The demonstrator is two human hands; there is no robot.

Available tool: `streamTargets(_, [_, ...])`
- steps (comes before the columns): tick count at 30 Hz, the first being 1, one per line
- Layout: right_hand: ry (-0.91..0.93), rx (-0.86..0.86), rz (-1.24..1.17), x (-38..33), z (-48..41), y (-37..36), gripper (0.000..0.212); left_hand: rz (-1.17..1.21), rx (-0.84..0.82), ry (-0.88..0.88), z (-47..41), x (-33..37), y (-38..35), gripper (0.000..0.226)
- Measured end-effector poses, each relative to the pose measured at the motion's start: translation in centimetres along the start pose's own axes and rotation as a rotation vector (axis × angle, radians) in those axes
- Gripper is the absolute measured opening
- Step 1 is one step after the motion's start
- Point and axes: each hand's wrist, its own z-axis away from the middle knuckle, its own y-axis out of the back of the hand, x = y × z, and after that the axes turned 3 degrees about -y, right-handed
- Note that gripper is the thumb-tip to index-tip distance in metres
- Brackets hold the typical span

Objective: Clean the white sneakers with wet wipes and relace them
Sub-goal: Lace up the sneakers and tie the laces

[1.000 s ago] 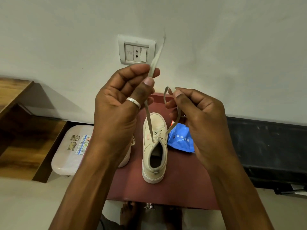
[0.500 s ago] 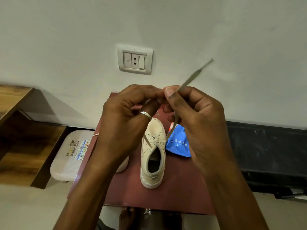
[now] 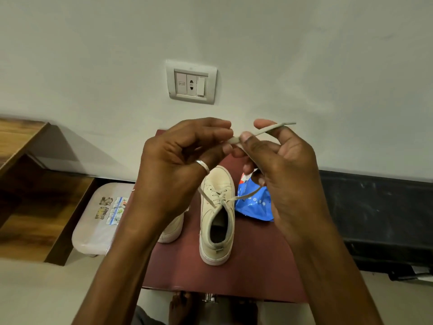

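**Lace ends meeting above a white sneaker**

We are holding both hands raised over the red-brown table [image 3: 253,266], with the fingertips coming together. Our right hand [image 3: 281,174] is pinching the lace [image 3: 264,130] between thumb and forefinger, and the tipped end is sticking out to the right. Our left hand [image 3: 178,170], wearing a silver ring [image 3: 203,165], is curling its fingers onto the same lace where the two hands are touching. Two strands are running down from the hands to the upper eyelets of the white sneaker [image 3: 216,221], which is standing upright on the table with its toe toward the wall. The second sneaker [image 3: 172,227] is sitting just beside it on the left, mostly hidden by our left wrist. A blue wipes pack [image 3: 254,202] is lying just to the right of the laced sneaker, partly behind our right hand.
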Motion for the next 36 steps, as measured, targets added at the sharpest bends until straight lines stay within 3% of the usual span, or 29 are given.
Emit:
streamTargets(3, [0.001, 0.113, 0.065, 0.7, -0.2, -0.4, 0.051, -0.154, 0.009, -0.103, 0.2, -0.6, 0.2, 0.026])
streamTargets(6, [0.088, 0.136, 0.198, 1.3, -0.5, -0.2, 0.034, -0.233, 0.008, -0.128, 0.2, -0.9, 0.3, 0.024])
streamTargets(8, [0.128, 0.062, 0.336, 1.3, -0.6, 0.1, 0.008, -0.274, 0.004, -0.122, 0.1, -1.0, 0.3, 0.022])
streamTargets(12, [0.112, -0.163, 0.434, 0.9, -0.4, 0.4, 0.025, -0.321, -0.018, -0.075, 0.0, -1.3, 0.5, 0.020])
streamTargets(17, [0.167, -0.261, 0.484, 1.2, -0.4, 0.9, 0.018, -0.281, -0.034, -0.008, 0.0, -1.4, 0.7, 0.020])
streamTargets(22, [0.279, -0.091, 0.523, 2.2, -0.9, 0.3, 0.010, -0.192, -0.052, 0.074, 0.0, -1.5, 0.7, 0.020])
streamTargets(26, [0.382, 0.027, 0.564, 2.6, -1.0, 0.2, 0.023, -0.172, -0.001, 0.108, -0.1, -1.4, 0.8, 0.020])
streamTargets(31, [0.370, 0.049, 0.456, 2.1, -1.1, 0.5, 0.022, -0.164, 0.013, 0.118, 0.0, -1.1, 0.9, 0.020])
streamTargets(36, [0.287, 0.240, 0.317, 1.5, -1.3, 1.8, 0.020, -0.166, 0.207, 0.193, -0.2, -1.5, 1.6, 0.019])
